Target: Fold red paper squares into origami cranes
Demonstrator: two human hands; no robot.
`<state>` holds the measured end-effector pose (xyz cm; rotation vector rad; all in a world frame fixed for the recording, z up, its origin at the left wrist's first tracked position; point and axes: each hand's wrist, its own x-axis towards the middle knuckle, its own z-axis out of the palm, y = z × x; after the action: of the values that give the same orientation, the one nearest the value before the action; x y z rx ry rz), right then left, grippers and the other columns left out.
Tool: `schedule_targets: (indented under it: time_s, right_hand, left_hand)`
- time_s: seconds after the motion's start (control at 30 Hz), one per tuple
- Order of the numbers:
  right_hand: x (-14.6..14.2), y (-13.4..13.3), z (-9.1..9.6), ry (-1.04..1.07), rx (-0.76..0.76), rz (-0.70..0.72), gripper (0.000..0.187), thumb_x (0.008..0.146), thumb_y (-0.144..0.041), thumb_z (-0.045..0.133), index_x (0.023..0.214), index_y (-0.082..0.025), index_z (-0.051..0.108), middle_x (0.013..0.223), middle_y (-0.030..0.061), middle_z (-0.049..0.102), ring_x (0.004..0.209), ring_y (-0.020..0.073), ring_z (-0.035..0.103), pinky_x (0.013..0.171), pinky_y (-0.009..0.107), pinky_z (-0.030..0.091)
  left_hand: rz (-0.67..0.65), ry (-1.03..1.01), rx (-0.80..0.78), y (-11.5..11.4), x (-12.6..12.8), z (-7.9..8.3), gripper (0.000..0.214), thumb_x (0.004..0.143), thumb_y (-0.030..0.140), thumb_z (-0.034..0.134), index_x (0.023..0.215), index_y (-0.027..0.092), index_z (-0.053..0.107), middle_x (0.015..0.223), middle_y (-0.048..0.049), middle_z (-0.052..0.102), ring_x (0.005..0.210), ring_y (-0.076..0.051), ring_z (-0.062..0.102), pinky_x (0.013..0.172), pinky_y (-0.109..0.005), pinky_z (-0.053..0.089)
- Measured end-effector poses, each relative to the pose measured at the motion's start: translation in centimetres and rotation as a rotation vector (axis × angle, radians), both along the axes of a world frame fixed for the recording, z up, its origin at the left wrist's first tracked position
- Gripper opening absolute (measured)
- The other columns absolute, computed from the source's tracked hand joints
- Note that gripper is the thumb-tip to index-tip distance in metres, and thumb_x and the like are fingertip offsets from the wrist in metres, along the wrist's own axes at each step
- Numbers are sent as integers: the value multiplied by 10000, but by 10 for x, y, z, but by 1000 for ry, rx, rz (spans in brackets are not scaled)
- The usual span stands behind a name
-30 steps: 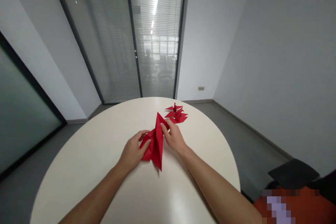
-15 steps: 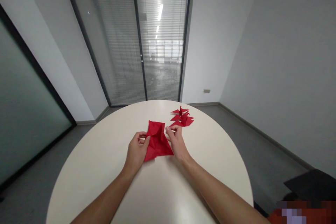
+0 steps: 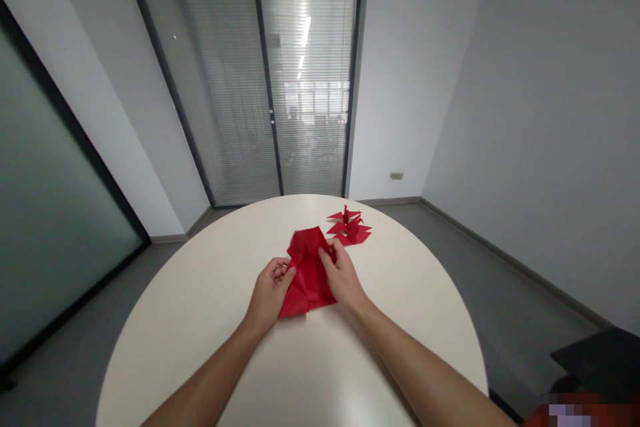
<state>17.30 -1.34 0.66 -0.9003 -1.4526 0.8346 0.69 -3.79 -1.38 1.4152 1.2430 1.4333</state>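
The left hand (image 3: 267, 290) pinches the left edge of a creased red paper (image 3: 310, 280) between thumb and fingers; the right hand (image 3: 345, 277) grips its right side, over the round bench (image 3: 190, 320). Folded red paper birds (image 3: 353, 232) sit beyond, far right.

L hand (image 3: 270, 288) grips creased red paper (image 3: 311, 275) at its 9 o'clock edge, R hand (image 3: 345, 278) approx 2 o'clock. Red origami birds (image 3: 351, 231) on rnd white tbl (image 3: 190, 327), 1 o'clock, just past R hand. Glass door (image 3: 310, 147) w/ blinds at 12.
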Motion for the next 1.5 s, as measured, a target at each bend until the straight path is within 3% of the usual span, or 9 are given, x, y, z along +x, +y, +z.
schedule_targets:
  time_s: [0.33, 0.43, 0.63, 0.77, 0.87, 1.0, 1.13, 1.37, 1.5]
  right_hand:
    - [-2, -12, 3, -146, 22, 232, 50, 922, -279, 476, 940, -237, 496, 842, -8, 593, 749, 180, 546, 687, 292, 423]
    - [-1, -12, 4, -114, 16, 182, 88, 953, -327, 463, 946, -245, 493, 833, -10, 592, 752, 184, 555, 702, 301, 436]
    - [7, 4, 2, 18, 40, 18, 234, 969, -416, 458, 1022, -220, 576, 1032, 58, 667, 941, 223, 617, 868, 341, 473]
    - [13, 15, -2, 1, 28, -50, 303, 957, -450, 469, 1013, -192, 619, 997, 74, 697, 893, 235, 640, 819, 340, 494]
    - [17, 16, -2, -87, 80, -102, 283, 953, -432, 481, 942, -192, 630, 965, 70, 712, 871, 232, 649, 797, 320, 482]
    - [19, 9, 2, -245, 106, -146, 246, 964, -392, 462, 962, -212, 631, 942, 52, 725, 821, 219, 661, 745, 292, 453]
    - [18, 4, 3, -386, 70, -228, 247, 977, -377, 425, 1029, -229, 617, 892, 49, 724, 738, 217, 656, 667, 283, 415]
    - [16, 2, 2, -406, 53, -267, 252, 984, -401, 395, 1028, -231, 576, 863, 59, 716, 726, 229, 665, 657, 284, 418]
    - [21, 3, 4, -368, 62, -271, 261, 988, -420, 387, 983, -235, 570, 829, 42, 702, 707, 220, 651, 648, 280, 419]
  left_hand:
    - [71, 10, 8, 2, -3, -1, 255, 794, 403, 676, 901, 171, 663, 924, -71, 717, 860, -216, 656, 812, -338, 496]
    - [74, -94, -21, 4, -5, -1, 285, 736, 418, 727, 854, 171, 649, 845, -51, 714, 801, -208, 661, 761, -325, 507]
    - [61, -309, -121, 1, -6, 6, 368, 685, 468, 782, 838, 169, 633, 804, -31, 708, 725, -178, 657, 687, -286, 513]
    - [51, -366, -118, 2, -10, 7, 370, 696, 480, 775, 830, 158, 654, 819, -50, 721, 752, -184, 672, 707, -289, 518]
    - [72, -384, -203, 6, -14, 2, 398, 664, 486, 790, 849, 151, 680, 860, -72, 738, 771, -195, 689, 721, -306, 527]
    - [132, -321, -302, 11, -22, -5, 466, 636, 498, 788, 919, 135, 713, 877, -102, 753, 744, -197, 696, 653, -285, 511]
    - [165, -128, -214, 14, -28, -6, 424, 682, 510, 743, 848, 119, 742, 822, -113, 761, 731, -216, 695, 649, -294, 503]
    - [92, -11, -100, 13, -22, -7, 433, 726, 549, 710, 849, 134, 698, 807, -107, 751, 738, -217, 685, 647, -282, 488]
    - [108, -72, -88, 13, -22, -6, 393, 726, 535, 707, 796, 154, 638, 695, -53, 706, 627, -175, 641, 574, -253, 456]
